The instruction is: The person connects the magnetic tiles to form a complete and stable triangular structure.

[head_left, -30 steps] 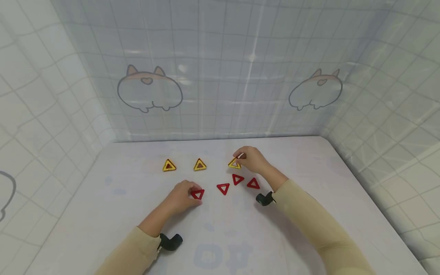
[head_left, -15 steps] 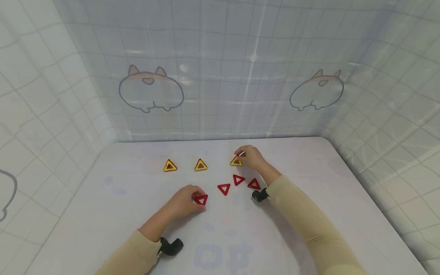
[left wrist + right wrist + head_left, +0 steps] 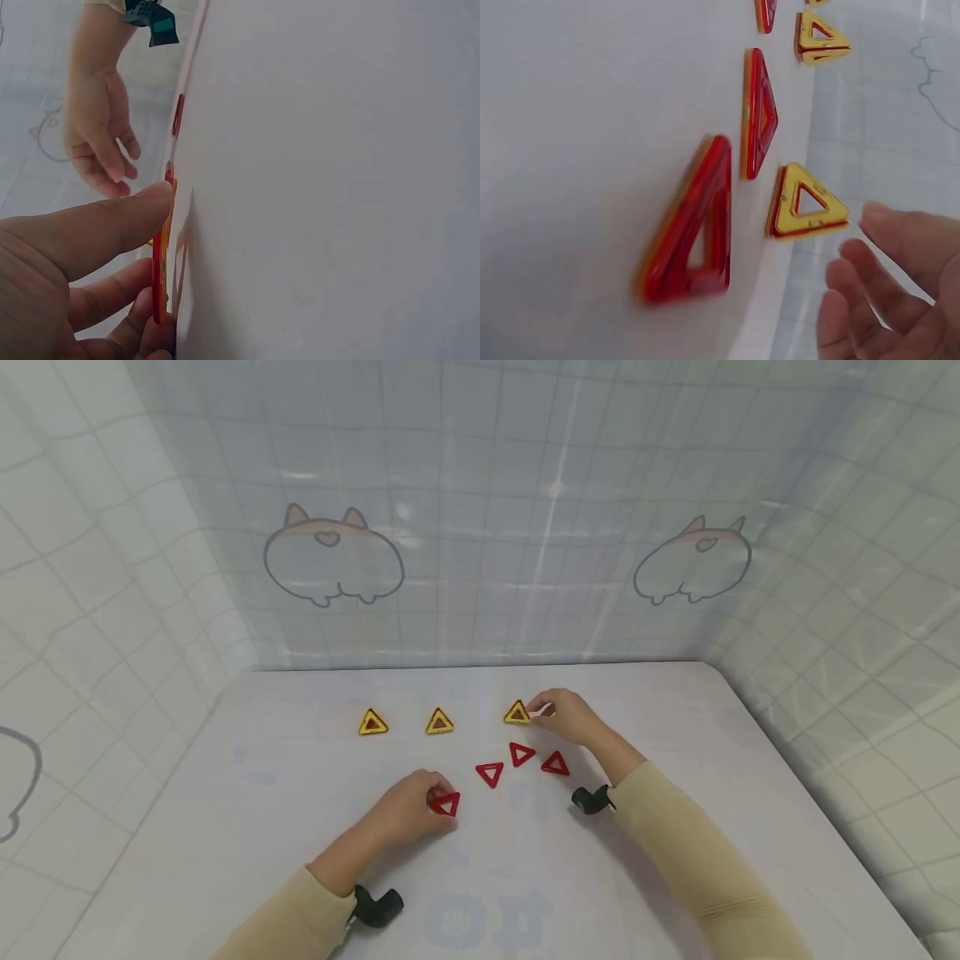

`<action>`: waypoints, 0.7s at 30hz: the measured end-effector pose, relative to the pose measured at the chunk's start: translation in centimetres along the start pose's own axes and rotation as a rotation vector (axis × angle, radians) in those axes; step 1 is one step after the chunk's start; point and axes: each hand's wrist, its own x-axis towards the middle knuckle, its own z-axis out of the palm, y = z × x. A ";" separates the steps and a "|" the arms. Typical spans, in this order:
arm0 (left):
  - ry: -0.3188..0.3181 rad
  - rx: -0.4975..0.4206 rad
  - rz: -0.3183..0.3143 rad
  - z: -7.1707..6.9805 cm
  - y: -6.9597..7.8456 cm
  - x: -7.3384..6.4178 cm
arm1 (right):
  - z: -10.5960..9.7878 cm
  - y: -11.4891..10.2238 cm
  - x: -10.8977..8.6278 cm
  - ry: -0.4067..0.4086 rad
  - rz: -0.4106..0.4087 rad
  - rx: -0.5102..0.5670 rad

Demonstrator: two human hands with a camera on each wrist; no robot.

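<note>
My left hand pinches a red hollow triangle tile between thumb and fingers. In the left wrist view this tile stands nearly edge-on, its other side yellow-orange. My right hand holds nothing, its fingers relaxed just right of a yellow triangle tile. Seen in the right wrist view, this yellow tile lies stacked on a red one, with the thumb close to its corner. Two more yellow triangles, a middle one and a left one, complete a row.
Between the hands lie three loose red triangles: one at left, one in the middle and one at right. The white tabletop meets a grid-patterned curtain behind and at both sides.
My right hand has let go of the right-hand yellow triangle and drawn off to the right. My left hand, with the red triangle, has shifted slightly right and nearer to me.
</note>
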 end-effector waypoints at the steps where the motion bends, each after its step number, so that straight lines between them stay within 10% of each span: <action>1: -0.001 0.002 0.002 0.0 0.1 0.0 | -0.1 0.1 -0.4 -0.019 0.000 -0.008; 21: -0.033 0.002 0.026 1.1 1.0 0.6 | -0.5 3.0 -4.4 -0.261 0.015 -0.100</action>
